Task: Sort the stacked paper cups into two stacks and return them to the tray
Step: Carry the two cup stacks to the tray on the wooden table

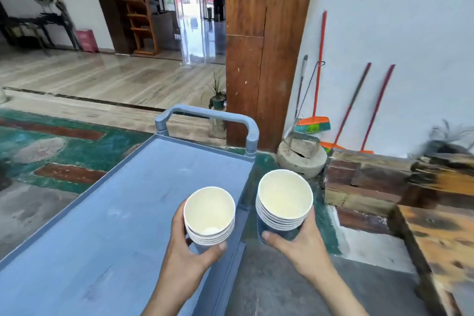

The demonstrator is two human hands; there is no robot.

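Two stacks of paper cups, white inside and blue outside, are held upright in the air. My left hand (191, 246) grips the shorter stack (209, 215) over the right edge of the blue-grey cart tray (115, 213). My right hand (297, 241) grips the other stack (283, 200), which has several rims showing, just past the tray's right side above the floor. The two stacks are apart, side by side. No cups stand on the tray surface.
The cart's handle (205, 113) arches at the tray's far end. A wooden pillar (264, 46) rises behind it. Brooms (318, 100) lean on the white wall at right, near a stone block (302, 159) and rough wooden planks (384, 182).
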